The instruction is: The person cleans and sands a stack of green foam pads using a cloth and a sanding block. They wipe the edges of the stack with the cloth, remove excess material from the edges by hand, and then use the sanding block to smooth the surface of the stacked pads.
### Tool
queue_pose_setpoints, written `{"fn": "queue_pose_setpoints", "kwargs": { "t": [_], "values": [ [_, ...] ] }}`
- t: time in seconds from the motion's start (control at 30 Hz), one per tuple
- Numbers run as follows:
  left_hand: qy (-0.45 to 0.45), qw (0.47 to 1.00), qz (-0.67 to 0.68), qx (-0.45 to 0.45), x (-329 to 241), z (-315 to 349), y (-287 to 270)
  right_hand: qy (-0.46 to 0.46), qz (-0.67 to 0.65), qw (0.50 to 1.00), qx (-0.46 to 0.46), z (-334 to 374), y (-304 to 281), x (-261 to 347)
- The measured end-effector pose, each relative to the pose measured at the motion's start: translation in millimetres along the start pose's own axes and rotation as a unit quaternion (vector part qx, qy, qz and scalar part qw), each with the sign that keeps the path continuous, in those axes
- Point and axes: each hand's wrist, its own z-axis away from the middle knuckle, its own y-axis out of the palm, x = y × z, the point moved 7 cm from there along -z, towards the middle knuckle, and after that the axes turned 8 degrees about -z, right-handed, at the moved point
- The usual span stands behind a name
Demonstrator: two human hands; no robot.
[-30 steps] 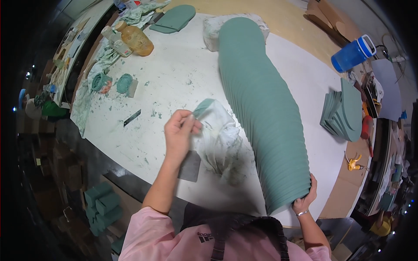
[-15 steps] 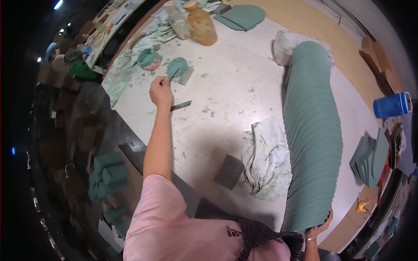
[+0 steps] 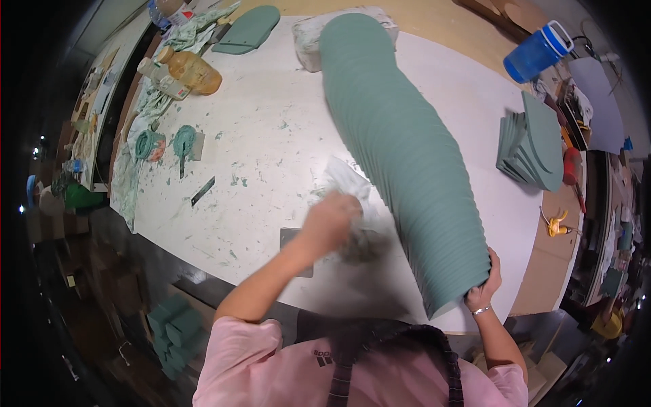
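Observation:
A long row of thin grey-green sheets (image 3: 413,156), tightly overlapped, lies slanting across the white table. My right hand (image 3: 485,279), with a bracelet at the wrist, is closed around the row's near end. Left of the row, my left hand (image 3: 332,220) is curled over a crumpled white cloth (image 3: 349,180) and appears to grip it. Both are smeared by motion, so the fingertips do not show. A flat dark grey plate (image 3: 290,237) lies partly under my left forearm. Farther left, a small tool smeared with green paste (image 3: 184,142) rests beside a paste-covered tub (image 3: 149,145).
A wrapped white block (image 3: 306,44) stands at the row's far end. Two bottles, one a stained amber bottle (image 3: 195,72), stand far left. A dark strip (image 3: 203,191) lies on the table. On the right are loose green sheets (image 3: 532,146), a blue jug (image 3: 536,54) and a yellow clip-like tool (image 3: 559,224).
My left hand has left the paste-smeared tool and come back to the white cloth, which has shifted. My right hand stays on the row's near end. The view has turned to the right.

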Motion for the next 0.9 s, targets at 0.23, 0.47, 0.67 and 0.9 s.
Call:
{"fn": "queue_pose_setpoints", "kwargs": {
  "t": [0.23, 0.47, 0.67, 0.9],
  "values": [
    [0.12, 0.933, -0.041, -0.336, -45.8, -142.3, -121.4, 0.008, 0.046, 0.999, 0.017, -1.0, -2.7, 4.8],
    [0.098, 0.946, -0.044, -0.306, 35.4, -60.5, -50.5, -0.022, 0.05, 0.998, -0.017, 2.6, -6.7, 13.1],
    [0.058, 0.953, 0.004, -0.298, -15.9, -120.1, -75.7, -0.037, 0.038, 0.998, -0.043, -0.5, -16.1, 15.2],
    [-0.19, 0.916, 0.217, -0.278, 61.9, -4.8, 2.4, -0.026, 0.025, 0.999, 0.011, 5.9, 3.8, 12.3]
  ]
}}
